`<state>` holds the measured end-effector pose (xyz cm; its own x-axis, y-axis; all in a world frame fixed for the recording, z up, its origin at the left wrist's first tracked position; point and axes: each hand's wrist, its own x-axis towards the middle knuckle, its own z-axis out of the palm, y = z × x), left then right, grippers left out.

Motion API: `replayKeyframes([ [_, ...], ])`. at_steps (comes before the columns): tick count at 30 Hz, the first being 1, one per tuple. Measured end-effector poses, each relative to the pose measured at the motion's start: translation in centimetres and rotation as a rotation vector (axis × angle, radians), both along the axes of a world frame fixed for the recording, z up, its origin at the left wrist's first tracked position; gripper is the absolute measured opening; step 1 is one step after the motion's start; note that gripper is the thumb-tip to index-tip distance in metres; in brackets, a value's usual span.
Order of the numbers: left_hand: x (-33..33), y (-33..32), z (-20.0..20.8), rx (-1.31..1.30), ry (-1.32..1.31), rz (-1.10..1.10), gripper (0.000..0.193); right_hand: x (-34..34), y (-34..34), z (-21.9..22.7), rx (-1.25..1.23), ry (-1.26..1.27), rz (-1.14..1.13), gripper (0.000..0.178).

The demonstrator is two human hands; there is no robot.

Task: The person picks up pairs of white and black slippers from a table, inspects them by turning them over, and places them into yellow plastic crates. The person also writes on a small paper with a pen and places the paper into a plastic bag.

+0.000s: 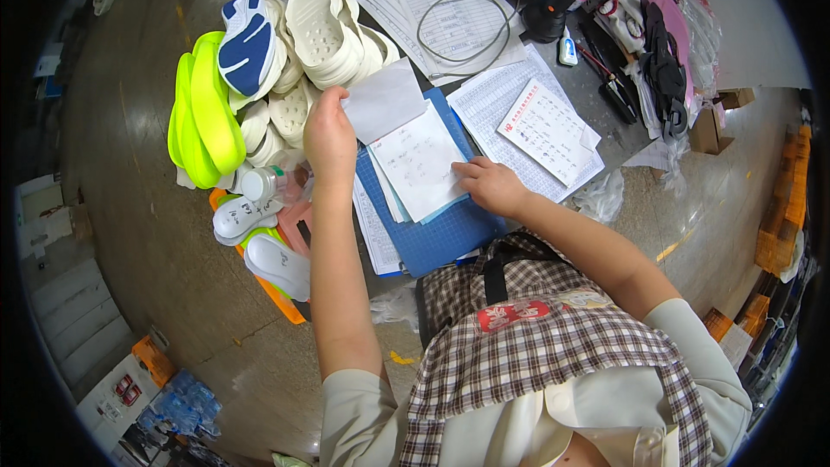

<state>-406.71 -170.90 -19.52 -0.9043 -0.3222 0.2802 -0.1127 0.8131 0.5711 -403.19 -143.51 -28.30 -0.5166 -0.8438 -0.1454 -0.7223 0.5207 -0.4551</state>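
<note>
A small pad of white paper [415,164] with handwriting lies on a blue clipboard [471,233]. My left hand [330,143] pinches the edge of a turned-up page [385,102], which stands over the pad's far left side. My right hand [490,187] lies at the right edge of the pad, its fingers stretched onto the written sheet. To the right rests a second white notepad [549,131] with red print and handwriting, on top of printed sheets [475,108]. Left of my left hand are stacked white clogs [324,30].
Neon-yellow soles [212,108], a blue-and-white sole [246,47] and a clear bottle [264,182] crowd the left side. A looped grey cable [467,28] lies on papers at the back. A black flashlight [553,9], pliers [616,91] and black straps [666,69] occupy the right.
</note>
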Motion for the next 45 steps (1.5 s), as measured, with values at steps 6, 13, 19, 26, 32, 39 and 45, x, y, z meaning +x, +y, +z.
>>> replayKeyframes([
  [6, 0.2, -0.3, -0.3, 0.016, 0.019, -0.02, 0.016, -3.6, 3.5, 11.9, -0.345, -1.009, -0.264, 0.015],
  [13, 0.3, -0.7, -0.8, -0.019, -0.004, 0.002, 0.018, -5.3, 10.4, 36.4, -0.477, -0.892, 0.99, 0.021],
  [19, -0.1, -0.7, -0.7, 0.0, -0.035, 0.005, 0.017, -1.5, 7.2, 41.3, -0.378, -0.691, 1.28, 0.021],
  [26, 0.1, -0.8, -0.6, -0.004, -0.012, 0.0, 0.018, -1.0, 6.4, 40.7, -0.406, -0.676, 1.249, 0.021],
  [32, 0.2, -0.7, -0.7, 0.0, -0.035, 0.026, 0.018, -1.2, 6.7, 40.3, -0.416, -0.673, 1.219, 0.022],
  [39, 0.3, -0.5, -0.6, -0.002, -0.023, 0.022, 0.016, -1.3, 6.6, 40.3, -0.424, -0.668, 1.222, 0.023],
  [45, 0.5, -0.3, -0.6, -0.005, -0.06, 0.036, 0.016, -1.4, 6.4, 40.5, -0.433, -0.677, 1.231, 0.025],
])
